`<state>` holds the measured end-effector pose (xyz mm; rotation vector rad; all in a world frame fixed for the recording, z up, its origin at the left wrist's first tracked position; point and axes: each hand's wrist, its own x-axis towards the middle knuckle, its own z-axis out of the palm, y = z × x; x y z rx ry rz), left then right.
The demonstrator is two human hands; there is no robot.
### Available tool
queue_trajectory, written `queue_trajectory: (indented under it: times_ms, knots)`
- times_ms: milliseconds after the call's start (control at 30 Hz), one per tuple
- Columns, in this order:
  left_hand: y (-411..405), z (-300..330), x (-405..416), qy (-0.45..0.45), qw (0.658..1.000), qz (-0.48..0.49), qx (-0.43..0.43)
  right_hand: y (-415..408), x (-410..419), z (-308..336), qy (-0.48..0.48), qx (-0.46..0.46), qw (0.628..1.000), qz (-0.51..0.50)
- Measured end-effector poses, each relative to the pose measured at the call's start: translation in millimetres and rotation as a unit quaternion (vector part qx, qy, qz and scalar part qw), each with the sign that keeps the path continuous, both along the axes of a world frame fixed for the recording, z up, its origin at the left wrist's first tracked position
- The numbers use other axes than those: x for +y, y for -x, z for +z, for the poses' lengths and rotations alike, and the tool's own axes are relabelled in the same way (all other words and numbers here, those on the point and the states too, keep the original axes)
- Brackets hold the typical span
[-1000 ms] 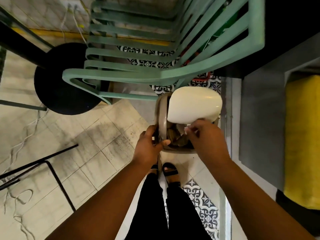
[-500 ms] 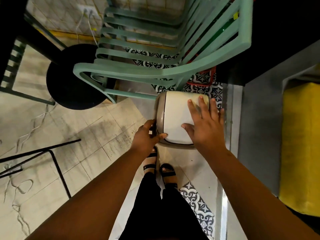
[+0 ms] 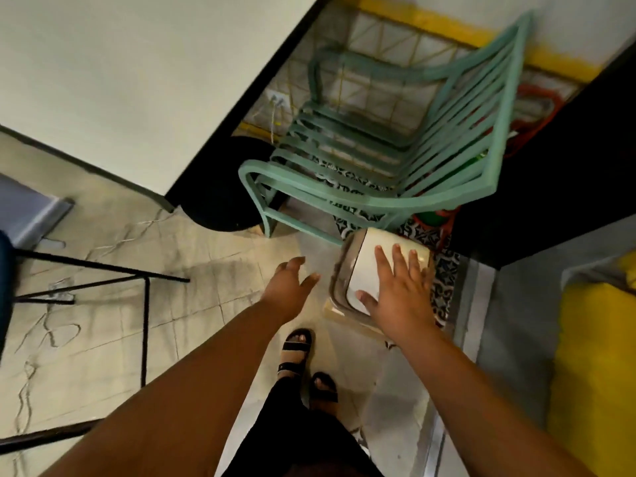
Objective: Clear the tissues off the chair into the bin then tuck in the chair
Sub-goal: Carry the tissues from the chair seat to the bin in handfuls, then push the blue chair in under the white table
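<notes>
A small bin (image 3: 351,266) with a cream lid stands on the floor beside the front corner of a green slatted chair (image 3: 371,187). The lid is down. My right hand (image 3: 399,290) lies flat on the lid with its fingers spread. My left hand (image 3: 289,287) hovers open in the air just left of the bin, touching nothing. The chair seat shows no tissues. The chair stands out from the white table (image 3: 137,80), beside its black round base (image 3: 216,194).
A black wire-frame stool leg (image 3: 144,304) stands at the left. A dark counter edge (image 3: 550,201) and a yellow cushion (image 3: 599,373) are at the right. Cables trail across the tiled floor (image 3: 103,339). My sandalled feet (image 3: 303,359) are behind the bin.
The bin lid went from raised to closed under my right hand. My left hand let go of the bin's side and lifted away to the left. My view rose, showing the table.
</notes>
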<state>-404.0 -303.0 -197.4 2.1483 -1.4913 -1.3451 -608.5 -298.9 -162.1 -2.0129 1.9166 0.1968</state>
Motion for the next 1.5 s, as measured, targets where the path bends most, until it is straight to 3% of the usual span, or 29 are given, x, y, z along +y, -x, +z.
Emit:
queue_trajectory:
  times_ms: [133, 300, 500, 767, 933, 1133, 1500]
  knots:
    - [-37.7, 38.2, 20.1, 0.032, 0.999, -0.002, -0.043, -42.3, 3.0, 32.5, -0.027, -0.039, 0.996, 0.077]
    - [-115.1, 107.0, 69.9, 0.079, 0.988, 0.068, -0.115, -126.0, 10.9, 79.9, -0.020, -0.045, 0.975, 0.217]
    - [-215.7, 176.4, 167.6, 0.133, 0.958, 0.153, -0.202, -255.5, 52.6, 141.4, 0.019, -0.052, 0.909, 0.413]
    - [-336.3, 253.1, 328.2, 0.163, 0.880, 0.274, -0.352, -418.1, 165.6, 208.0, 0.053, -0.088, 0.811, 0.576]
    - [-402.7, 294.5, 425.1, 0.165, 0.856, 0.275, -0.405, -500.6, 242.0, 237.3, 0.073, -0.092, 0.779, 0.616]
    - [-458.9, 324.2, 501.1, 0.163, 0.850, 0.203, -0.458, -567.1, 310.2, 255.7, 0.088, -0.093, 0.766, 0.630]
    - [-554.4, 351.9, 552.5, 0.183, 0.818, 0.164, -0.521, -654.1, 371.4, 287.5, 0.099, -0.105, 0.751, 0.645]
